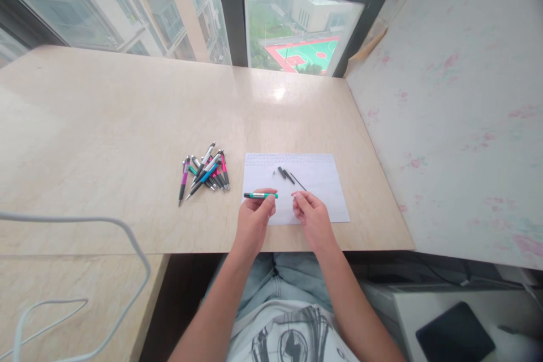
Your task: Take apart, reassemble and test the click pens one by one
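Observation:
My left hand [254, 216] is closed on a teal and black pen barrel [261, 195], held level over the near left corner of a white sheet of paper [322, 192]. My right hand [310, 214] pinches a small pale part at its fingertips, just right of the pen's end; I cannot make out what it is. On the paper lie small black pen parts [285, 174] and a thin refill [298, 181]. A heap of several coloured pens [206, 172] lies on the table left of the paper.
The beige stone table [106, 136] runs up to a window at the back. A wall with pale pink marks [458, 113] closes the right side. White cable [85, 271] loops over a lower surface at the front left. A dark tablet [456, 335] lies at the lower right.

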Tool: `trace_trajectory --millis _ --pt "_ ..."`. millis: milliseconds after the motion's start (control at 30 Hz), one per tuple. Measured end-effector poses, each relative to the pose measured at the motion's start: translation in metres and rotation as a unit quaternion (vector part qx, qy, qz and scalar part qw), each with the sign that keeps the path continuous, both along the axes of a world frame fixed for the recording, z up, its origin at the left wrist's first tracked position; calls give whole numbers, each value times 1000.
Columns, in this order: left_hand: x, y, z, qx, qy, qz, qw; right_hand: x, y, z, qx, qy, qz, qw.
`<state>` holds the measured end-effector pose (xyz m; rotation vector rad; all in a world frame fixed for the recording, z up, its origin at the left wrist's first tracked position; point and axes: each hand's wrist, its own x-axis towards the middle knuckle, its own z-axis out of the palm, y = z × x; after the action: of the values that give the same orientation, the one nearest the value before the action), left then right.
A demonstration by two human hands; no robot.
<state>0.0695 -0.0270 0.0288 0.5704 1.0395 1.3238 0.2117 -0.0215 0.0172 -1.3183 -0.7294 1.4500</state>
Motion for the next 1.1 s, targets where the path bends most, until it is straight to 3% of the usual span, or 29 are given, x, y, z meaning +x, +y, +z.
trace_trajectory --millis 67,167,333,467,600,700,833,967,1100 --pt "-1 -3 -3 -11 -95 5 995 14 8 2 45 -161 0 986" --pt "-4 -5 -8 -20 -165 11 986 33 24 4 99 -351 34 931" --pt "-10 -4 -17 -8 -179 12 984 46 49 2 116 -485 75 863" --pt "-14 -4 -21 -6 -167 7 986 46 51 6 125 -468 81 871" --pt "-13 -6 -20 -10 -104 -14 994 33 28 17 116 -370 75 919" --pt "-10 -8 -17 -11 -25 -44 999 17 5 21 95 -236 148 956" --pt "-6 -12 -6 1 77 -85 993 5 -14 17 78 -173 193 963" --pt "-5 -14 4 14 114 -127 985 11 -16 15 76 -186 195 960" --pt "-3 -13 7 10 115 -139 984 18 -15 26 126 -235 217 939"
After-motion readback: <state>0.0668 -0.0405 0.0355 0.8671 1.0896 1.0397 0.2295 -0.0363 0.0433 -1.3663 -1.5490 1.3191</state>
